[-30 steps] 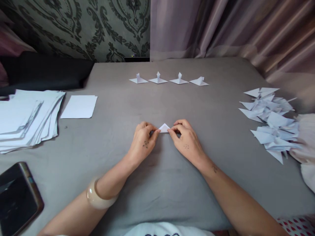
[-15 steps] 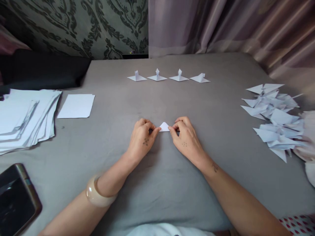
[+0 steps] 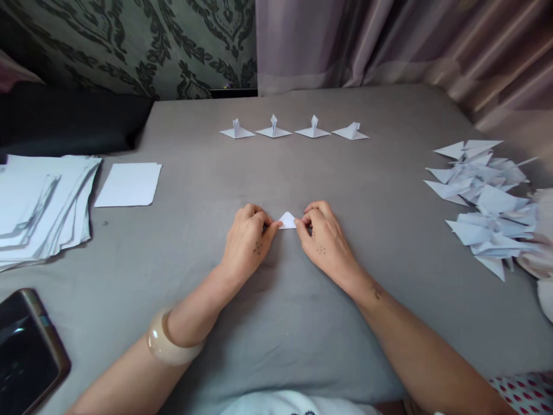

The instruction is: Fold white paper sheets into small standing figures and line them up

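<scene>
A small white piece of folded paper (image 3: 287, 221) shows as a triangle between my two hands, low over the grey cloth surface. My left hand (image 3: 250, 237) pinches its left corner between thumb and fingers. At the right corner, my right hand (image 3: 325, 242) grips it the same way, thumb towards me. The fingers cover both side corners, so only the peak and the lower middle edge are visible. Beyond my hands, several white folded paper figures (image 3: 273, 128) stand in a row.
At the left lie a large stack of white sheets (image 3: 64, 196), a smaller stack of square paper (image 3: 129, 184) and a phone (image 3: 32, 346). A heap of folded paper pieces (image 3: 488, 202) sits at the right. A black cloth-like item (image 3: 73, 121) lies at the back left.
Both hands keep their pinch on the folded paper with hardly any movement. The whole view has shifted slightly.
</scene>
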`<state>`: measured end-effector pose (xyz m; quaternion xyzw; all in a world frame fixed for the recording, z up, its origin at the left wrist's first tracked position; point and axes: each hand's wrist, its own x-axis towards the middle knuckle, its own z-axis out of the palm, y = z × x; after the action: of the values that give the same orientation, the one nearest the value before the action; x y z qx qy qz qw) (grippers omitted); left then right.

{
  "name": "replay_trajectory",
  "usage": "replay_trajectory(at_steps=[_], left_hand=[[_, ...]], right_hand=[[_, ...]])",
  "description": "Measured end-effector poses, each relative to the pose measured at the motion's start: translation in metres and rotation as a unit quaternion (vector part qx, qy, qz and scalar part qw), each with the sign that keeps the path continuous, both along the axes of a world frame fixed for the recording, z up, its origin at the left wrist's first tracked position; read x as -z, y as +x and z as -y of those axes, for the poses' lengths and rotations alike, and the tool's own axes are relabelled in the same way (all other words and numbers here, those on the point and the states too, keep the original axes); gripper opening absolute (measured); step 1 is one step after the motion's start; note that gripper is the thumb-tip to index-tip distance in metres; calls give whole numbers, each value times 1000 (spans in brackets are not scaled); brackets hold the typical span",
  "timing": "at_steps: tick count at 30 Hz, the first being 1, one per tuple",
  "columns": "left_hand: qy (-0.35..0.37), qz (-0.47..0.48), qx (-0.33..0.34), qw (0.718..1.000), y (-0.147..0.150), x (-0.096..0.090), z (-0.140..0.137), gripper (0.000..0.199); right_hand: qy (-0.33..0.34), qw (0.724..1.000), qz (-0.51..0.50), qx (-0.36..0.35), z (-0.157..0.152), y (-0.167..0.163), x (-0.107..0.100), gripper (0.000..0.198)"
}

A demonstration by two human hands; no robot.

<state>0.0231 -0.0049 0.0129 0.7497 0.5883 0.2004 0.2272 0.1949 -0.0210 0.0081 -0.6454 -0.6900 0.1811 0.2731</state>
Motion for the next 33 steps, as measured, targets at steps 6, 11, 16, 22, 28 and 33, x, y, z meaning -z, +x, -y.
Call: replay_trajectory(at_steps=[6,11,16,22,28,33], left_hand=[[8,-23,4,1000,1,-2,2,22],[3,-26,5,1000,1,-3,3,22],[-3,-30,9,1000,2,-5,3,17],[82,-117,147,979,5,-2,4,23],[95,-192,192,958,2,-7,11,26],[100,-253,219,937,4,-14,16,26]], right_hand=[[-15,1000,17,-11,-3,1,0,15],[-13,999,29,-25,-3,2,0,13],[-18,999,31,-24,-3,5,-3,10],[-51,997,9,-56,-6,14,-11,12],[-48,996,-46,-55,-8,32,-3,8],[-55,978,-196,53,-7,30,3,13]])
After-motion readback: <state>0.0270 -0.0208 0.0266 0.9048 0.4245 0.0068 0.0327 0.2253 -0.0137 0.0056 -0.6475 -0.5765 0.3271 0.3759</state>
